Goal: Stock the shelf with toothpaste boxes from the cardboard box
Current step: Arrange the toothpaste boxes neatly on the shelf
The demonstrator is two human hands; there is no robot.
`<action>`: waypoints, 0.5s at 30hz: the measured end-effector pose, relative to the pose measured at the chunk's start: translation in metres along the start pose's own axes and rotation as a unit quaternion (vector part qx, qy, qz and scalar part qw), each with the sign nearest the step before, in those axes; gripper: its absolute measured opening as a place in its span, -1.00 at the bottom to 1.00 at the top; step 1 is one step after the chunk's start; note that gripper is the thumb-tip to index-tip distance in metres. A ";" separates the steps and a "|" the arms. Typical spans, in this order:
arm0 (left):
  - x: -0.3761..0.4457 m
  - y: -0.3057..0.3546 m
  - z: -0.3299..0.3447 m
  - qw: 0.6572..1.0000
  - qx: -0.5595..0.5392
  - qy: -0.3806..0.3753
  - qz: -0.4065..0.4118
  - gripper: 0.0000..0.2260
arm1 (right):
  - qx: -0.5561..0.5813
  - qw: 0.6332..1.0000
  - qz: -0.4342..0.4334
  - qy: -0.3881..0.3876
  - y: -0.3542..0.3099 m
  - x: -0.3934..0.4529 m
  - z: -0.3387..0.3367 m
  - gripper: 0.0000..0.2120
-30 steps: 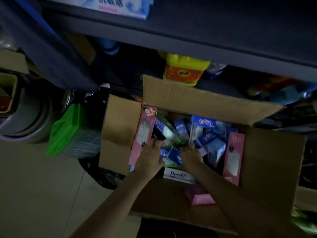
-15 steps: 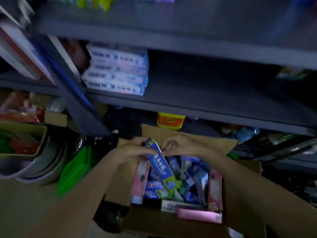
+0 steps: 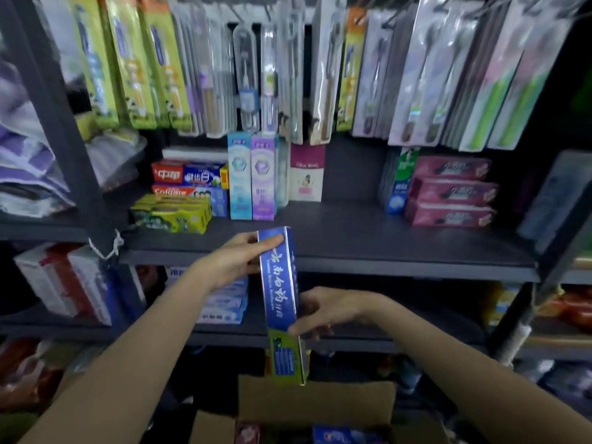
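1. My left hand pinches the top end of the blue toothpaste box, and my right hand holds it lower down. The box stands nearly upright in the air, in front of the shelf edge, above the cardboard box.
2. Only fingertips hold the glossy top; I think it could slip and drop back into the carton.
3. Going in upright, its top might catch the hanging toothbrush packs and swing them.
4. The two upright boxes beside the open gap look tippy; a nudge could topple them.
5. Set too near the shelf's front edge, it could tumble off.
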State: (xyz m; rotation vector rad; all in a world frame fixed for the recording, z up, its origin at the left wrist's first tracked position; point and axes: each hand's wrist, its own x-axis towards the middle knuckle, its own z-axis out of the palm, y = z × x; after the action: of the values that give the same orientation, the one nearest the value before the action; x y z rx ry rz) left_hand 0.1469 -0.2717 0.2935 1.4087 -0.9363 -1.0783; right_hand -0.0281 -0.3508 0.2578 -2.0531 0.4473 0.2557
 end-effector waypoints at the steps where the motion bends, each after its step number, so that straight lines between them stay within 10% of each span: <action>1: 0.003 0.010 0.005 1.000 0.003 0.004 0.012 -0.93 | 0.016 1.000 -0.013 0.021 -0.005 -0.002 -0.002 -0.93; 15: -0.005 0.027 0.035 0.993 0.049 -0.106 -0.033 -0.69 | 0.425 0.838 -0.109 0.325 -0.034 -0.028 -0.063 -0.88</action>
State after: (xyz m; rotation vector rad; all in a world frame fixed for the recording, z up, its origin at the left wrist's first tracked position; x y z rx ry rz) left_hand 0.1124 -0.2801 0.3201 1.4322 -1.1133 -1.2642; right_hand -0.0395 -0.3843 0.3259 -1.2241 0.5881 -0.7032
